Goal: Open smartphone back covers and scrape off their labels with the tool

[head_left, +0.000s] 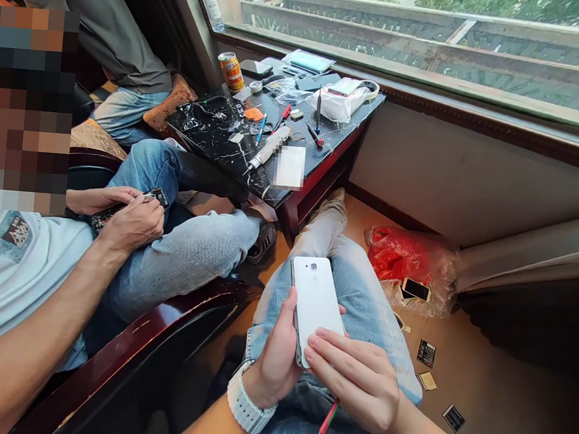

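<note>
A white smartphone (316,296) lies back side up above my lap, its camera at the far end. My left hand (282,350), with a white watch (249,401) on the wrist, is closed around the phone, thumb along its left edge and fingertips showing at its right edge. My right hand (357,376) grips the phone's near right corner, fingers together flat on the back cover. From beneath that hand juts a slim red-and-green tool (326,420) with a metal end; how it is held is hidden.
A black table (215,147) ahead bears a can (231,72), screwdrivers (318,112), a white power tool (269,150) and phone parts. To my left, a co-worker's hands (136,221) work on an opened device. Phone batteries (426,353) and a plastic bag (406,260) lie on the right floor.
</note>
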A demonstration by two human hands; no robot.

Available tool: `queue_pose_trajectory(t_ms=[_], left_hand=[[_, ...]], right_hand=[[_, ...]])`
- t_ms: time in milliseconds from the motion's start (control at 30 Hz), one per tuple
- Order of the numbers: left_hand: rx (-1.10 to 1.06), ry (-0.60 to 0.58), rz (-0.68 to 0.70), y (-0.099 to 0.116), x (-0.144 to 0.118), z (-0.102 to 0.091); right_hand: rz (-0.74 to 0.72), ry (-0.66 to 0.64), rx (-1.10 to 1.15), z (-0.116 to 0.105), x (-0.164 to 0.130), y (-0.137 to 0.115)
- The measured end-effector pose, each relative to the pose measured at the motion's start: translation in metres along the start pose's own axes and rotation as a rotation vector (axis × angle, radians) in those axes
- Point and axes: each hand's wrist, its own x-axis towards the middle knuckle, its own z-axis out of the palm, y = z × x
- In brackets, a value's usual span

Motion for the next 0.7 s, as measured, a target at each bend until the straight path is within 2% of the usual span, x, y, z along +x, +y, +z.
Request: queue_pose_trajectory(t_ms=[133,367,500,700], left_hand=[[0.007,-0.104,-0.03,-0.005,0.0,-0.004],[0.103,-0.134,0.006,-0.001,-0.008,-0.002],[0.168,-0.109,0.031,0.003,-0.014,0.001],[-0.014,-0.033,0.03,0.011,0.0,-0.005]], right_hand=[[-0.009,0.013,-0.013,0.005,-0.005,-0.003],[0.029,-0.006,0.023,-0.003,0.005,-0.006],[0.053,0.001,0.051,0.0,0.004,-0.005],[0.127,-0.115,0.168,0.01,0.003,0.004]])
